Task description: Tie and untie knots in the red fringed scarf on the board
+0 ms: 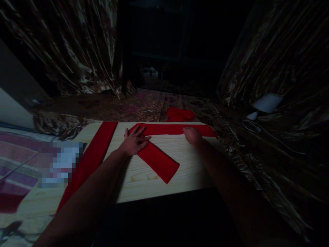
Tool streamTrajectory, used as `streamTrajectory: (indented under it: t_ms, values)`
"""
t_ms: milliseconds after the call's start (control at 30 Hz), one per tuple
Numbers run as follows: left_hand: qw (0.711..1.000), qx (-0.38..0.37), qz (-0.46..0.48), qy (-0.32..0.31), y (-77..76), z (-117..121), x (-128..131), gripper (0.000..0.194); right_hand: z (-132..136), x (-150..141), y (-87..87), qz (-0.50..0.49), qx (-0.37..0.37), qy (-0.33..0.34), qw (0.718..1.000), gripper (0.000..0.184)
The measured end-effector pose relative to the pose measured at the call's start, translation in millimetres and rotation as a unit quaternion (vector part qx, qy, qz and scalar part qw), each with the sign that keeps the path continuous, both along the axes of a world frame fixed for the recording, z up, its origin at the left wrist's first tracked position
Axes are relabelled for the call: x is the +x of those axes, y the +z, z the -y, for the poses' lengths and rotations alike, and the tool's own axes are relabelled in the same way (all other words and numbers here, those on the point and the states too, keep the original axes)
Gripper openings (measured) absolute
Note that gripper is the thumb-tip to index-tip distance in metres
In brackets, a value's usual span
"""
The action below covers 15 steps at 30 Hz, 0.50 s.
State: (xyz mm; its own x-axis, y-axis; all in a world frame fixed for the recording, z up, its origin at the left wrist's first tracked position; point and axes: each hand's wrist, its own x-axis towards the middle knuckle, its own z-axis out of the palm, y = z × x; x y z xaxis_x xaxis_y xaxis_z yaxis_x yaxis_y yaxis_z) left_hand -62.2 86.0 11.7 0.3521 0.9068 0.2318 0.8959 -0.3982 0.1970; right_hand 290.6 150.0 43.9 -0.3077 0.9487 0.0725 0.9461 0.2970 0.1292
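A long red cloth strip [164, 129] lies along the far edge of the pale wooden table [144, 176]. At its left end it bends, and a short length slants toward the near right. Over that bend my left hand [133, 142] lies flat, fingers spread on the cloth. My right hand [193, 136] is closed at the strip's near edge, toward its right end; its fingers seem to grip the cloth, though the fingertips are partly hidden. Another red strip [91, 163] runs down the table's left side, partly behind my left forearm.
More red cloth [180, 114] lies beyond the table's far edge. A blurred-out sheet [61, 164] is at the left, near a striped cloth [15, 154]. To the right stand a small white lamp [267, 103] and its cord [280, 144]. Patterned curtains [89, 51] hang behind.
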Motion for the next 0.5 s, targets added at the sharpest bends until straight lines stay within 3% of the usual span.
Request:
streamTrajectory:
  t_ms: [233, 333, 433, 500]
  values:
    - [1.0, -0.001, 0.014, 0.001, -0.1, 0, 1, 0.039, -6, 1, 0.8, 0.018, 0.04, -0.041, 0.998, 0.029]
    - [0.998, 0.054, 0.028, 0.004, 3.9, 2, 1, 0.039, -6, -3, 0.9, 0.006, 0.027, -0.068, 0.997, 0.029]
    - [0.988, 0.129, 0.069, 0.058, 8.4, 4, -4, 0.041, -3, -7, 0.7, -0.02, 0.025, -0.077, 0.997, 0.031]
    - [0.984, 0.135, 0.075, 0.09, 9.8, 6, -7, 0.039, 0, -13, -0.1, -0.04, 0.037, -0.054, 0.997, 0.036]
